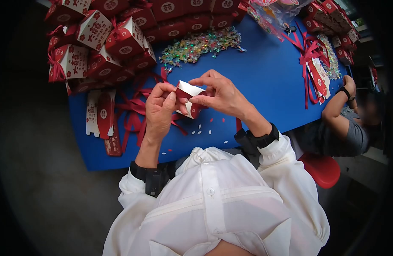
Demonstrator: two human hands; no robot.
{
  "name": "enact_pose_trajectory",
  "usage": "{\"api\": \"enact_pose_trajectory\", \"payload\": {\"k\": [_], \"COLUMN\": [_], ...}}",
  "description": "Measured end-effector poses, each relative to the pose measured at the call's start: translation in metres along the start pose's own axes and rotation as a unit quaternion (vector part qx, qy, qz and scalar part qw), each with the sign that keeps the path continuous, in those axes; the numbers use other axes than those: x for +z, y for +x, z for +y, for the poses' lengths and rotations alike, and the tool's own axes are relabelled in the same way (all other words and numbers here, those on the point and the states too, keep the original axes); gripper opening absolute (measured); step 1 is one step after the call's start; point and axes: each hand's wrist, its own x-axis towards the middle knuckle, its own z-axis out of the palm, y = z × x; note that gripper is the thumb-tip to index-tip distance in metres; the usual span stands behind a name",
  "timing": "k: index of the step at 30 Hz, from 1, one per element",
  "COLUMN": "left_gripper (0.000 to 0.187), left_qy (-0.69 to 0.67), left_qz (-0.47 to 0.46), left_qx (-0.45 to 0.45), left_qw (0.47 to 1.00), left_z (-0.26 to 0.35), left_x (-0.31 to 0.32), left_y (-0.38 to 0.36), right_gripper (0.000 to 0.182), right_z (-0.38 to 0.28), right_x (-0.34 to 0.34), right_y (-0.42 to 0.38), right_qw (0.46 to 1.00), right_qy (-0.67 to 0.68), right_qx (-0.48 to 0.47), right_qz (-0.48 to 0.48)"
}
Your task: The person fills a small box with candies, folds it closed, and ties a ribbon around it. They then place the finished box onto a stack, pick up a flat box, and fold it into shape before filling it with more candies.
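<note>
Between my hands, above the blue table, is a small red and white paper box with a white flap standing up at its top. My left hand grips the box's left side, thumb and fingers closed on it. My right hand pinches the right side and upper edge, its fingers bent around the white flap. Below the box, small white and red paper bits lie scattered. Dark red ribbons spread out beside my left hand, next to flat folded cartons.
Finished red and white boxes are piled at the back left. Shiny wrapped candies form a heap on the blue table. At the right, another person's arm rests near more ribbons, cartons and candies. A red stool stands below.
</note>
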Motion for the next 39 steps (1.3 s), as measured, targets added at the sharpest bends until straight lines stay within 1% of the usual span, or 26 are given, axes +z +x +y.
{"api": "enact_pose_trajectory", "payload": {"k": [1, 3, 4, 5, 7, 8, 9, 10, 11, 12, 15, 16, 17, 19, 20, 22, 23, 25, 29, 31, 34, 39], "left_gripper": [0.011, 0.012, 0.011, 0.011, 0.010, 0.018, 0.018, 0.026, 0.034, 0.044, 0.042, 0.033, 0.033, 0.027, 0.027, 0.025, 0.025, 0.028, 0.031, 0.033, 0.034, 0.035], "left_qy": [0.001, 0.068, 0.056, 0.057, 0.123, 0.175, 0.176, 0.348, 0.508, 0.548, 0.552, 0.550, 0.550, 0.510, 0.510, 0.477, 0.477, 0.379, 0.350, 0.324, 0.327, 0.303], "left_qz": [0.000, -0.032, -0.026, -0.029, -0.014, 0.044, 0.044, 0.033, 0.022, 0.013, -0.005, 0.006, 0.006, 0.023, 0.025, 0.052, 0.052, 0.094, 0.093, 0.099, 0.085, 0.091], "left_qx": [0.001, -0.014, -0.010, -0.011, 0.036, 0.040, 0.043, 0.068, 0.089, 0.072, 0.055, 0.075, 0.076, 0.053, 0.052, -0.013, -0.014, -0.043, -0.053, -0.028, -0.022, -0.035], "left_qw": [1.000, 0.997, 0.998, 0.998, 0.992, 0.983, 0.982, 0.935, 0.856, 0.833, 0.832, 0.832, 0.832, 0.858, 0.858, 0.877, 0.877, 0.920, 0.931, 0.940, 0.941, 0.948], "left_z": [0.000, 0.000, 0.003, 0.005, 0.010, 0.010, 0.011, 0.012, 0.013, 0.007, -0.010, -0.009, -0.010, -0.015, -0.015, -0.015, -0.017, -0.021, -0.020, -0.022, -0.024, -0.016], "left_x": [0.000, 0.001, 0.004, 0.002, -0.004, -0.003, -0.004, -0.007, -0.009, -0.014, -0.020, -0.013, -0.015, -0.023, -0.024, -0.026, -0.027, -0.029, -0.024, -0.023, -0.024, -0.011], "left_y": [-0.001, -0.001, -0.002, -0.002, -0.003, -0.004, -0.002, 0.001, 0.004, 0.005, 0.002, 0.000, -0.001, -0.004, -0.007, -0.011, -0.013, -0.016, -0.019, -0.021, -0.021, -0.022], "right_gripper": [0.036, 0.028, 0.022, 0.022, 0.019, 0.019, 0.020, 0.020, 0.020, 0.020, 0.019, 0.019, 0.019, 0.019, 0.019, 0.019, 0.019, 0.018, 0.019, 0.021, 0.024, 0.024], "right_z": [-0.005, -0.013, -0.016, -0.015, -0.007, -0.003, 0.002, 0.007, 0.010, 0.012, 0.016, 0.017, 0.019, 0.023, 0.022, 0.019, 0.018, 0.017, 0.015, 0.014, 0.015, 0.011], "right_x": [0.003, 0.008, 0.012, 0.013, 0.019, 0.021, 0.024, 0.026, 0.028, 0.031, 0.036, 0.037, 0.037, 0.037, 0.037, 0.037, 0.038, 0.043, 0.051, 0.053, 0.055, 0.051], "right_y": [0.001, 0.002, 0.002, 0.000, -0.001, -0.002, -0.005, -0.007, -0.007, -0.008, -0.008, -0.008, -0.008, -0.007, -0.007, -0.005, -0.003, 0.000, 0.005, 0.007, 0.009, 0.011], "right_qw": [1.000, 0.979, 0.962, 0.963, 0.969, 0.970, 0.970, 0.970, 0.970, 0.974, 0.979, 0.980, 0.980, 0.976, 0.976, 0.981, 0.980, 0.979, 0.985, 0.987, 0.988, 0.986], "right_qy": [0.000, 0.193, 0.252, 0.252, 0.224, 0.224, 0.220, 0.217, 0.216, 0.206, 0.191, 0.185, 0.185, 0.189, 0.189, 0.149, 0.150, 0.152, 0.130, 0.096, 0.085, 0.062], "right_qx": [-0.002, 0.038, 0.077, 0.077, 0.096, 0.093, 0.100, 0.109, 0.106, 0.091, 0.069, 0.063, 0.063, 0.100, 0.100, 0.119, 0.119, 0.125, 0.110, 0.124, 0.129, 0.153], "right_qz": [0.000, -0.047, -0.064, -0.062, -0.023, -0.024, -0.020, -0.016, -0.018, -0.006, 0.021, 0.035, 0.035, 0.047, 0.046, 0.047, 0.047, 0.051, 0.038, 0.018, 0.011, 0.018]}}
